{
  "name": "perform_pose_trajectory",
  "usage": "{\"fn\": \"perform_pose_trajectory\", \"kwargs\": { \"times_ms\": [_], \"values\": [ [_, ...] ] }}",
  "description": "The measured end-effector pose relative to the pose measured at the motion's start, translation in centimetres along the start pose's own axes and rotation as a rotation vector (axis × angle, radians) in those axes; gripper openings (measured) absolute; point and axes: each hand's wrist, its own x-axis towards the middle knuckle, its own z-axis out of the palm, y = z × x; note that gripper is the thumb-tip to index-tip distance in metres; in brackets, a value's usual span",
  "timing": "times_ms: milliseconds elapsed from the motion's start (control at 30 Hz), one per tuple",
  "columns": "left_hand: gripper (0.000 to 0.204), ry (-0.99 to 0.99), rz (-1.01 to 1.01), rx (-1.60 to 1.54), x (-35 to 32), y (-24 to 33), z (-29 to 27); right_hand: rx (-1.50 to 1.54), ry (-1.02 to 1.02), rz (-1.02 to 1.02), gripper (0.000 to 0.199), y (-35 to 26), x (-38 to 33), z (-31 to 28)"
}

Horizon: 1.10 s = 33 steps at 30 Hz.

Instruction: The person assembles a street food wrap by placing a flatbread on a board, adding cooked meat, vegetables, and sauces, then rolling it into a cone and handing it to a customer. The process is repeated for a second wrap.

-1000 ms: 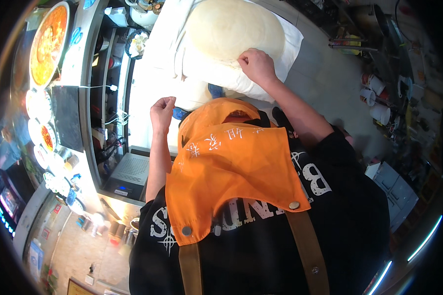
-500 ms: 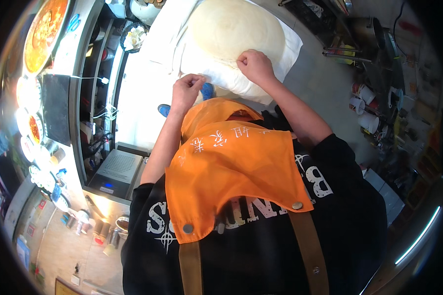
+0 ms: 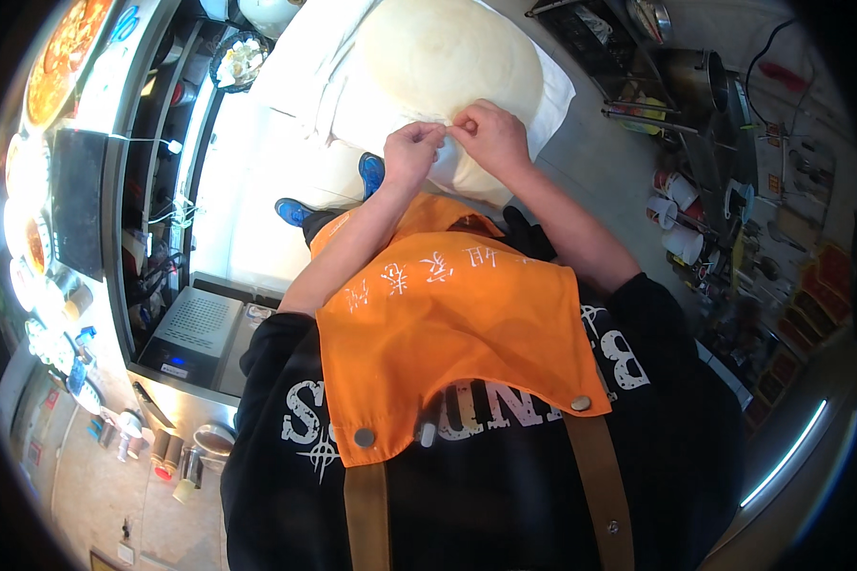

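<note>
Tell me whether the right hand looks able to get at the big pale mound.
Most likely yes. The right hand appears at the near side of the pale mound, with nothing visible in between; the left hand, off to the left, leaves that way free.

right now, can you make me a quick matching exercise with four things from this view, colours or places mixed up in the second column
1. apron
2. shoes
3. large pale round mass
4. left hand

A. bordered by white cloth
B. blue
C. close beside the right hand, fingers bent inward
D. orange with white writing

Pairs: 1-D, 2-B, 3-A, 4-C
</note>
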Motion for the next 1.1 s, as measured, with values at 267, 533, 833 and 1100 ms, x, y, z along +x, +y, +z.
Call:
{"fn": "perform_pose_trajectory", "kwargs": {
  "times_ms": [267,533,833,1100],
  "values": [
    [0.015,0.003,-0.037,-0.061,-0.1,-0.1,-0.2,-0.083,0.051,-0.013,0.017,-0.1,0.8,1.7],
    [0.019,0.069,-0.023,-0.06,-0.7,1.2,0.3,0.011,-0.06,0.055,0.017,0.7,1.8,0.0],
    [0.019,0.17,-0.021,-0.163,-0.2,0.7,0.4,-0.195,0.071,-0.073,0.012,-1.4,1.6,0.4],
    [0.019,0.196,-0.005,-0.103,0.2,0.5,0.3,-0.258,0.064,-0.176,0.012,-1.5,2.9,0.9]
  ]
}}
